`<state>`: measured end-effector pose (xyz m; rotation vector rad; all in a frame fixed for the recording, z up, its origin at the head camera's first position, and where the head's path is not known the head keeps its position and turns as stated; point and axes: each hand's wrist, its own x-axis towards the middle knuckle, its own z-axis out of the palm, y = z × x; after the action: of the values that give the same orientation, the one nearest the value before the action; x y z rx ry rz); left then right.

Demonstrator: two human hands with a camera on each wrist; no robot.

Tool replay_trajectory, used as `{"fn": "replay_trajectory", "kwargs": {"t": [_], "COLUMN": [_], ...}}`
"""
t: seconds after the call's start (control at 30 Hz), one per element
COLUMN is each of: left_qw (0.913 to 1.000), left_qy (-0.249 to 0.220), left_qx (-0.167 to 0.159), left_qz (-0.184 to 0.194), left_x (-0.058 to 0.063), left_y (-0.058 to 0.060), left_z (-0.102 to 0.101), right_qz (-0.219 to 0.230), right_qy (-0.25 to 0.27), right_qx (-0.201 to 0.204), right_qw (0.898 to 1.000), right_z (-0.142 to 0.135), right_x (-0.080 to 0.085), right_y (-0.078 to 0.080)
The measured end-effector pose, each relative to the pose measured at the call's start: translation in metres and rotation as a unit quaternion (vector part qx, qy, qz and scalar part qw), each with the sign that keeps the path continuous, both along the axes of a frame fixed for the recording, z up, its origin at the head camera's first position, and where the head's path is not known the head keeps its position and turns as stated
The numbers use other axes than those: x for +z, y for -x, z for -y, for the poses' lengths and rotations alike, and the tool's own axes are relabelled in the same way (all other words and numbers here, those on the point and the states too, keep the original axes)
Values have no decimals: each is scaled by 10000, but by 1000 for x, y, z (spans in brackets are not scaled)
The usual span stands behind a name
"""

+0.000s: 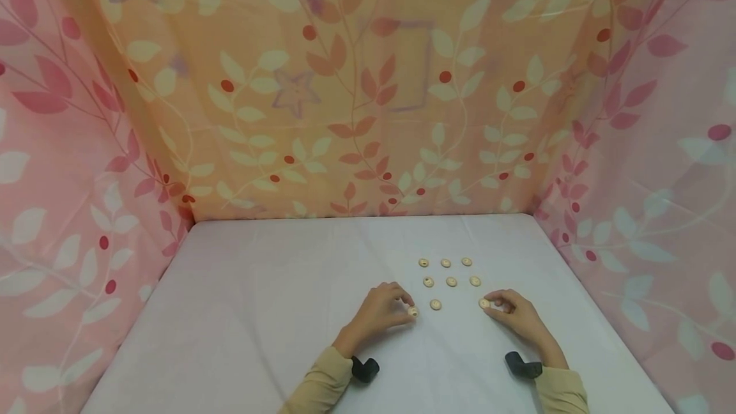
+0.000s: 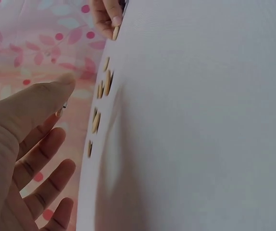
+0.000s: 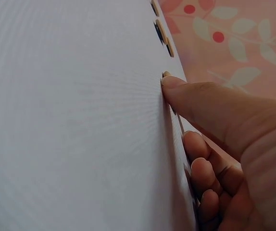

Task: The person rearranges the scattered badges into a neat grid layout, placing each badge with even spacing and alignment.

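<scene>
My left hand pinches a small round wooden disc between thumb and index finger. Its other fingers spread apart in the left wrist view, where the thumb mostly hides the disc. Farther right, my right hand holds another wooden disc by its edge, at the tabletop. In the right wrist view the thumb covers most of that disc. Between the hands lies a single disc flat on the cloth. Dark marks show on some discs; their detail is too small to read.
Behind the hands, several more discs lie in two rows of three, a middle row and a far row. A white cloth covers the table. Leaf-patterned curtains enclose its back and sides. Each wrist wears a black device.
</scene>
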<state>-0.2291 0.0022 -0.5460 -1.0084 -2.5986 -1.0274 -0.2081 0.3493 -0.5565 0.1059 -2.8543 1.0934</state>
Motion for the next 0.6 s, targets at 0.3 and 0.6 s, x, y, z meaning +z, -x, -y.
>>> {"fn": "replay_trajectory", "kwargs": {"t": [0.3, 0.6], "left_qw": [9996, 9989], "left_qy": [264, 371], "left_qx": [26, 86], "left_qz": [-125, -274], "left_x": [-9, -8], "left_y": [5, 8], "left_z": [-20, -38], "right_qz": [-32, -112], "right_qy": [64, 145], "right_qx": [7, 54], "right_qw": [10000, 9998], "right_z": [-1, -1], "right_x": [-2, -2], "right_y": [0, -1]}}
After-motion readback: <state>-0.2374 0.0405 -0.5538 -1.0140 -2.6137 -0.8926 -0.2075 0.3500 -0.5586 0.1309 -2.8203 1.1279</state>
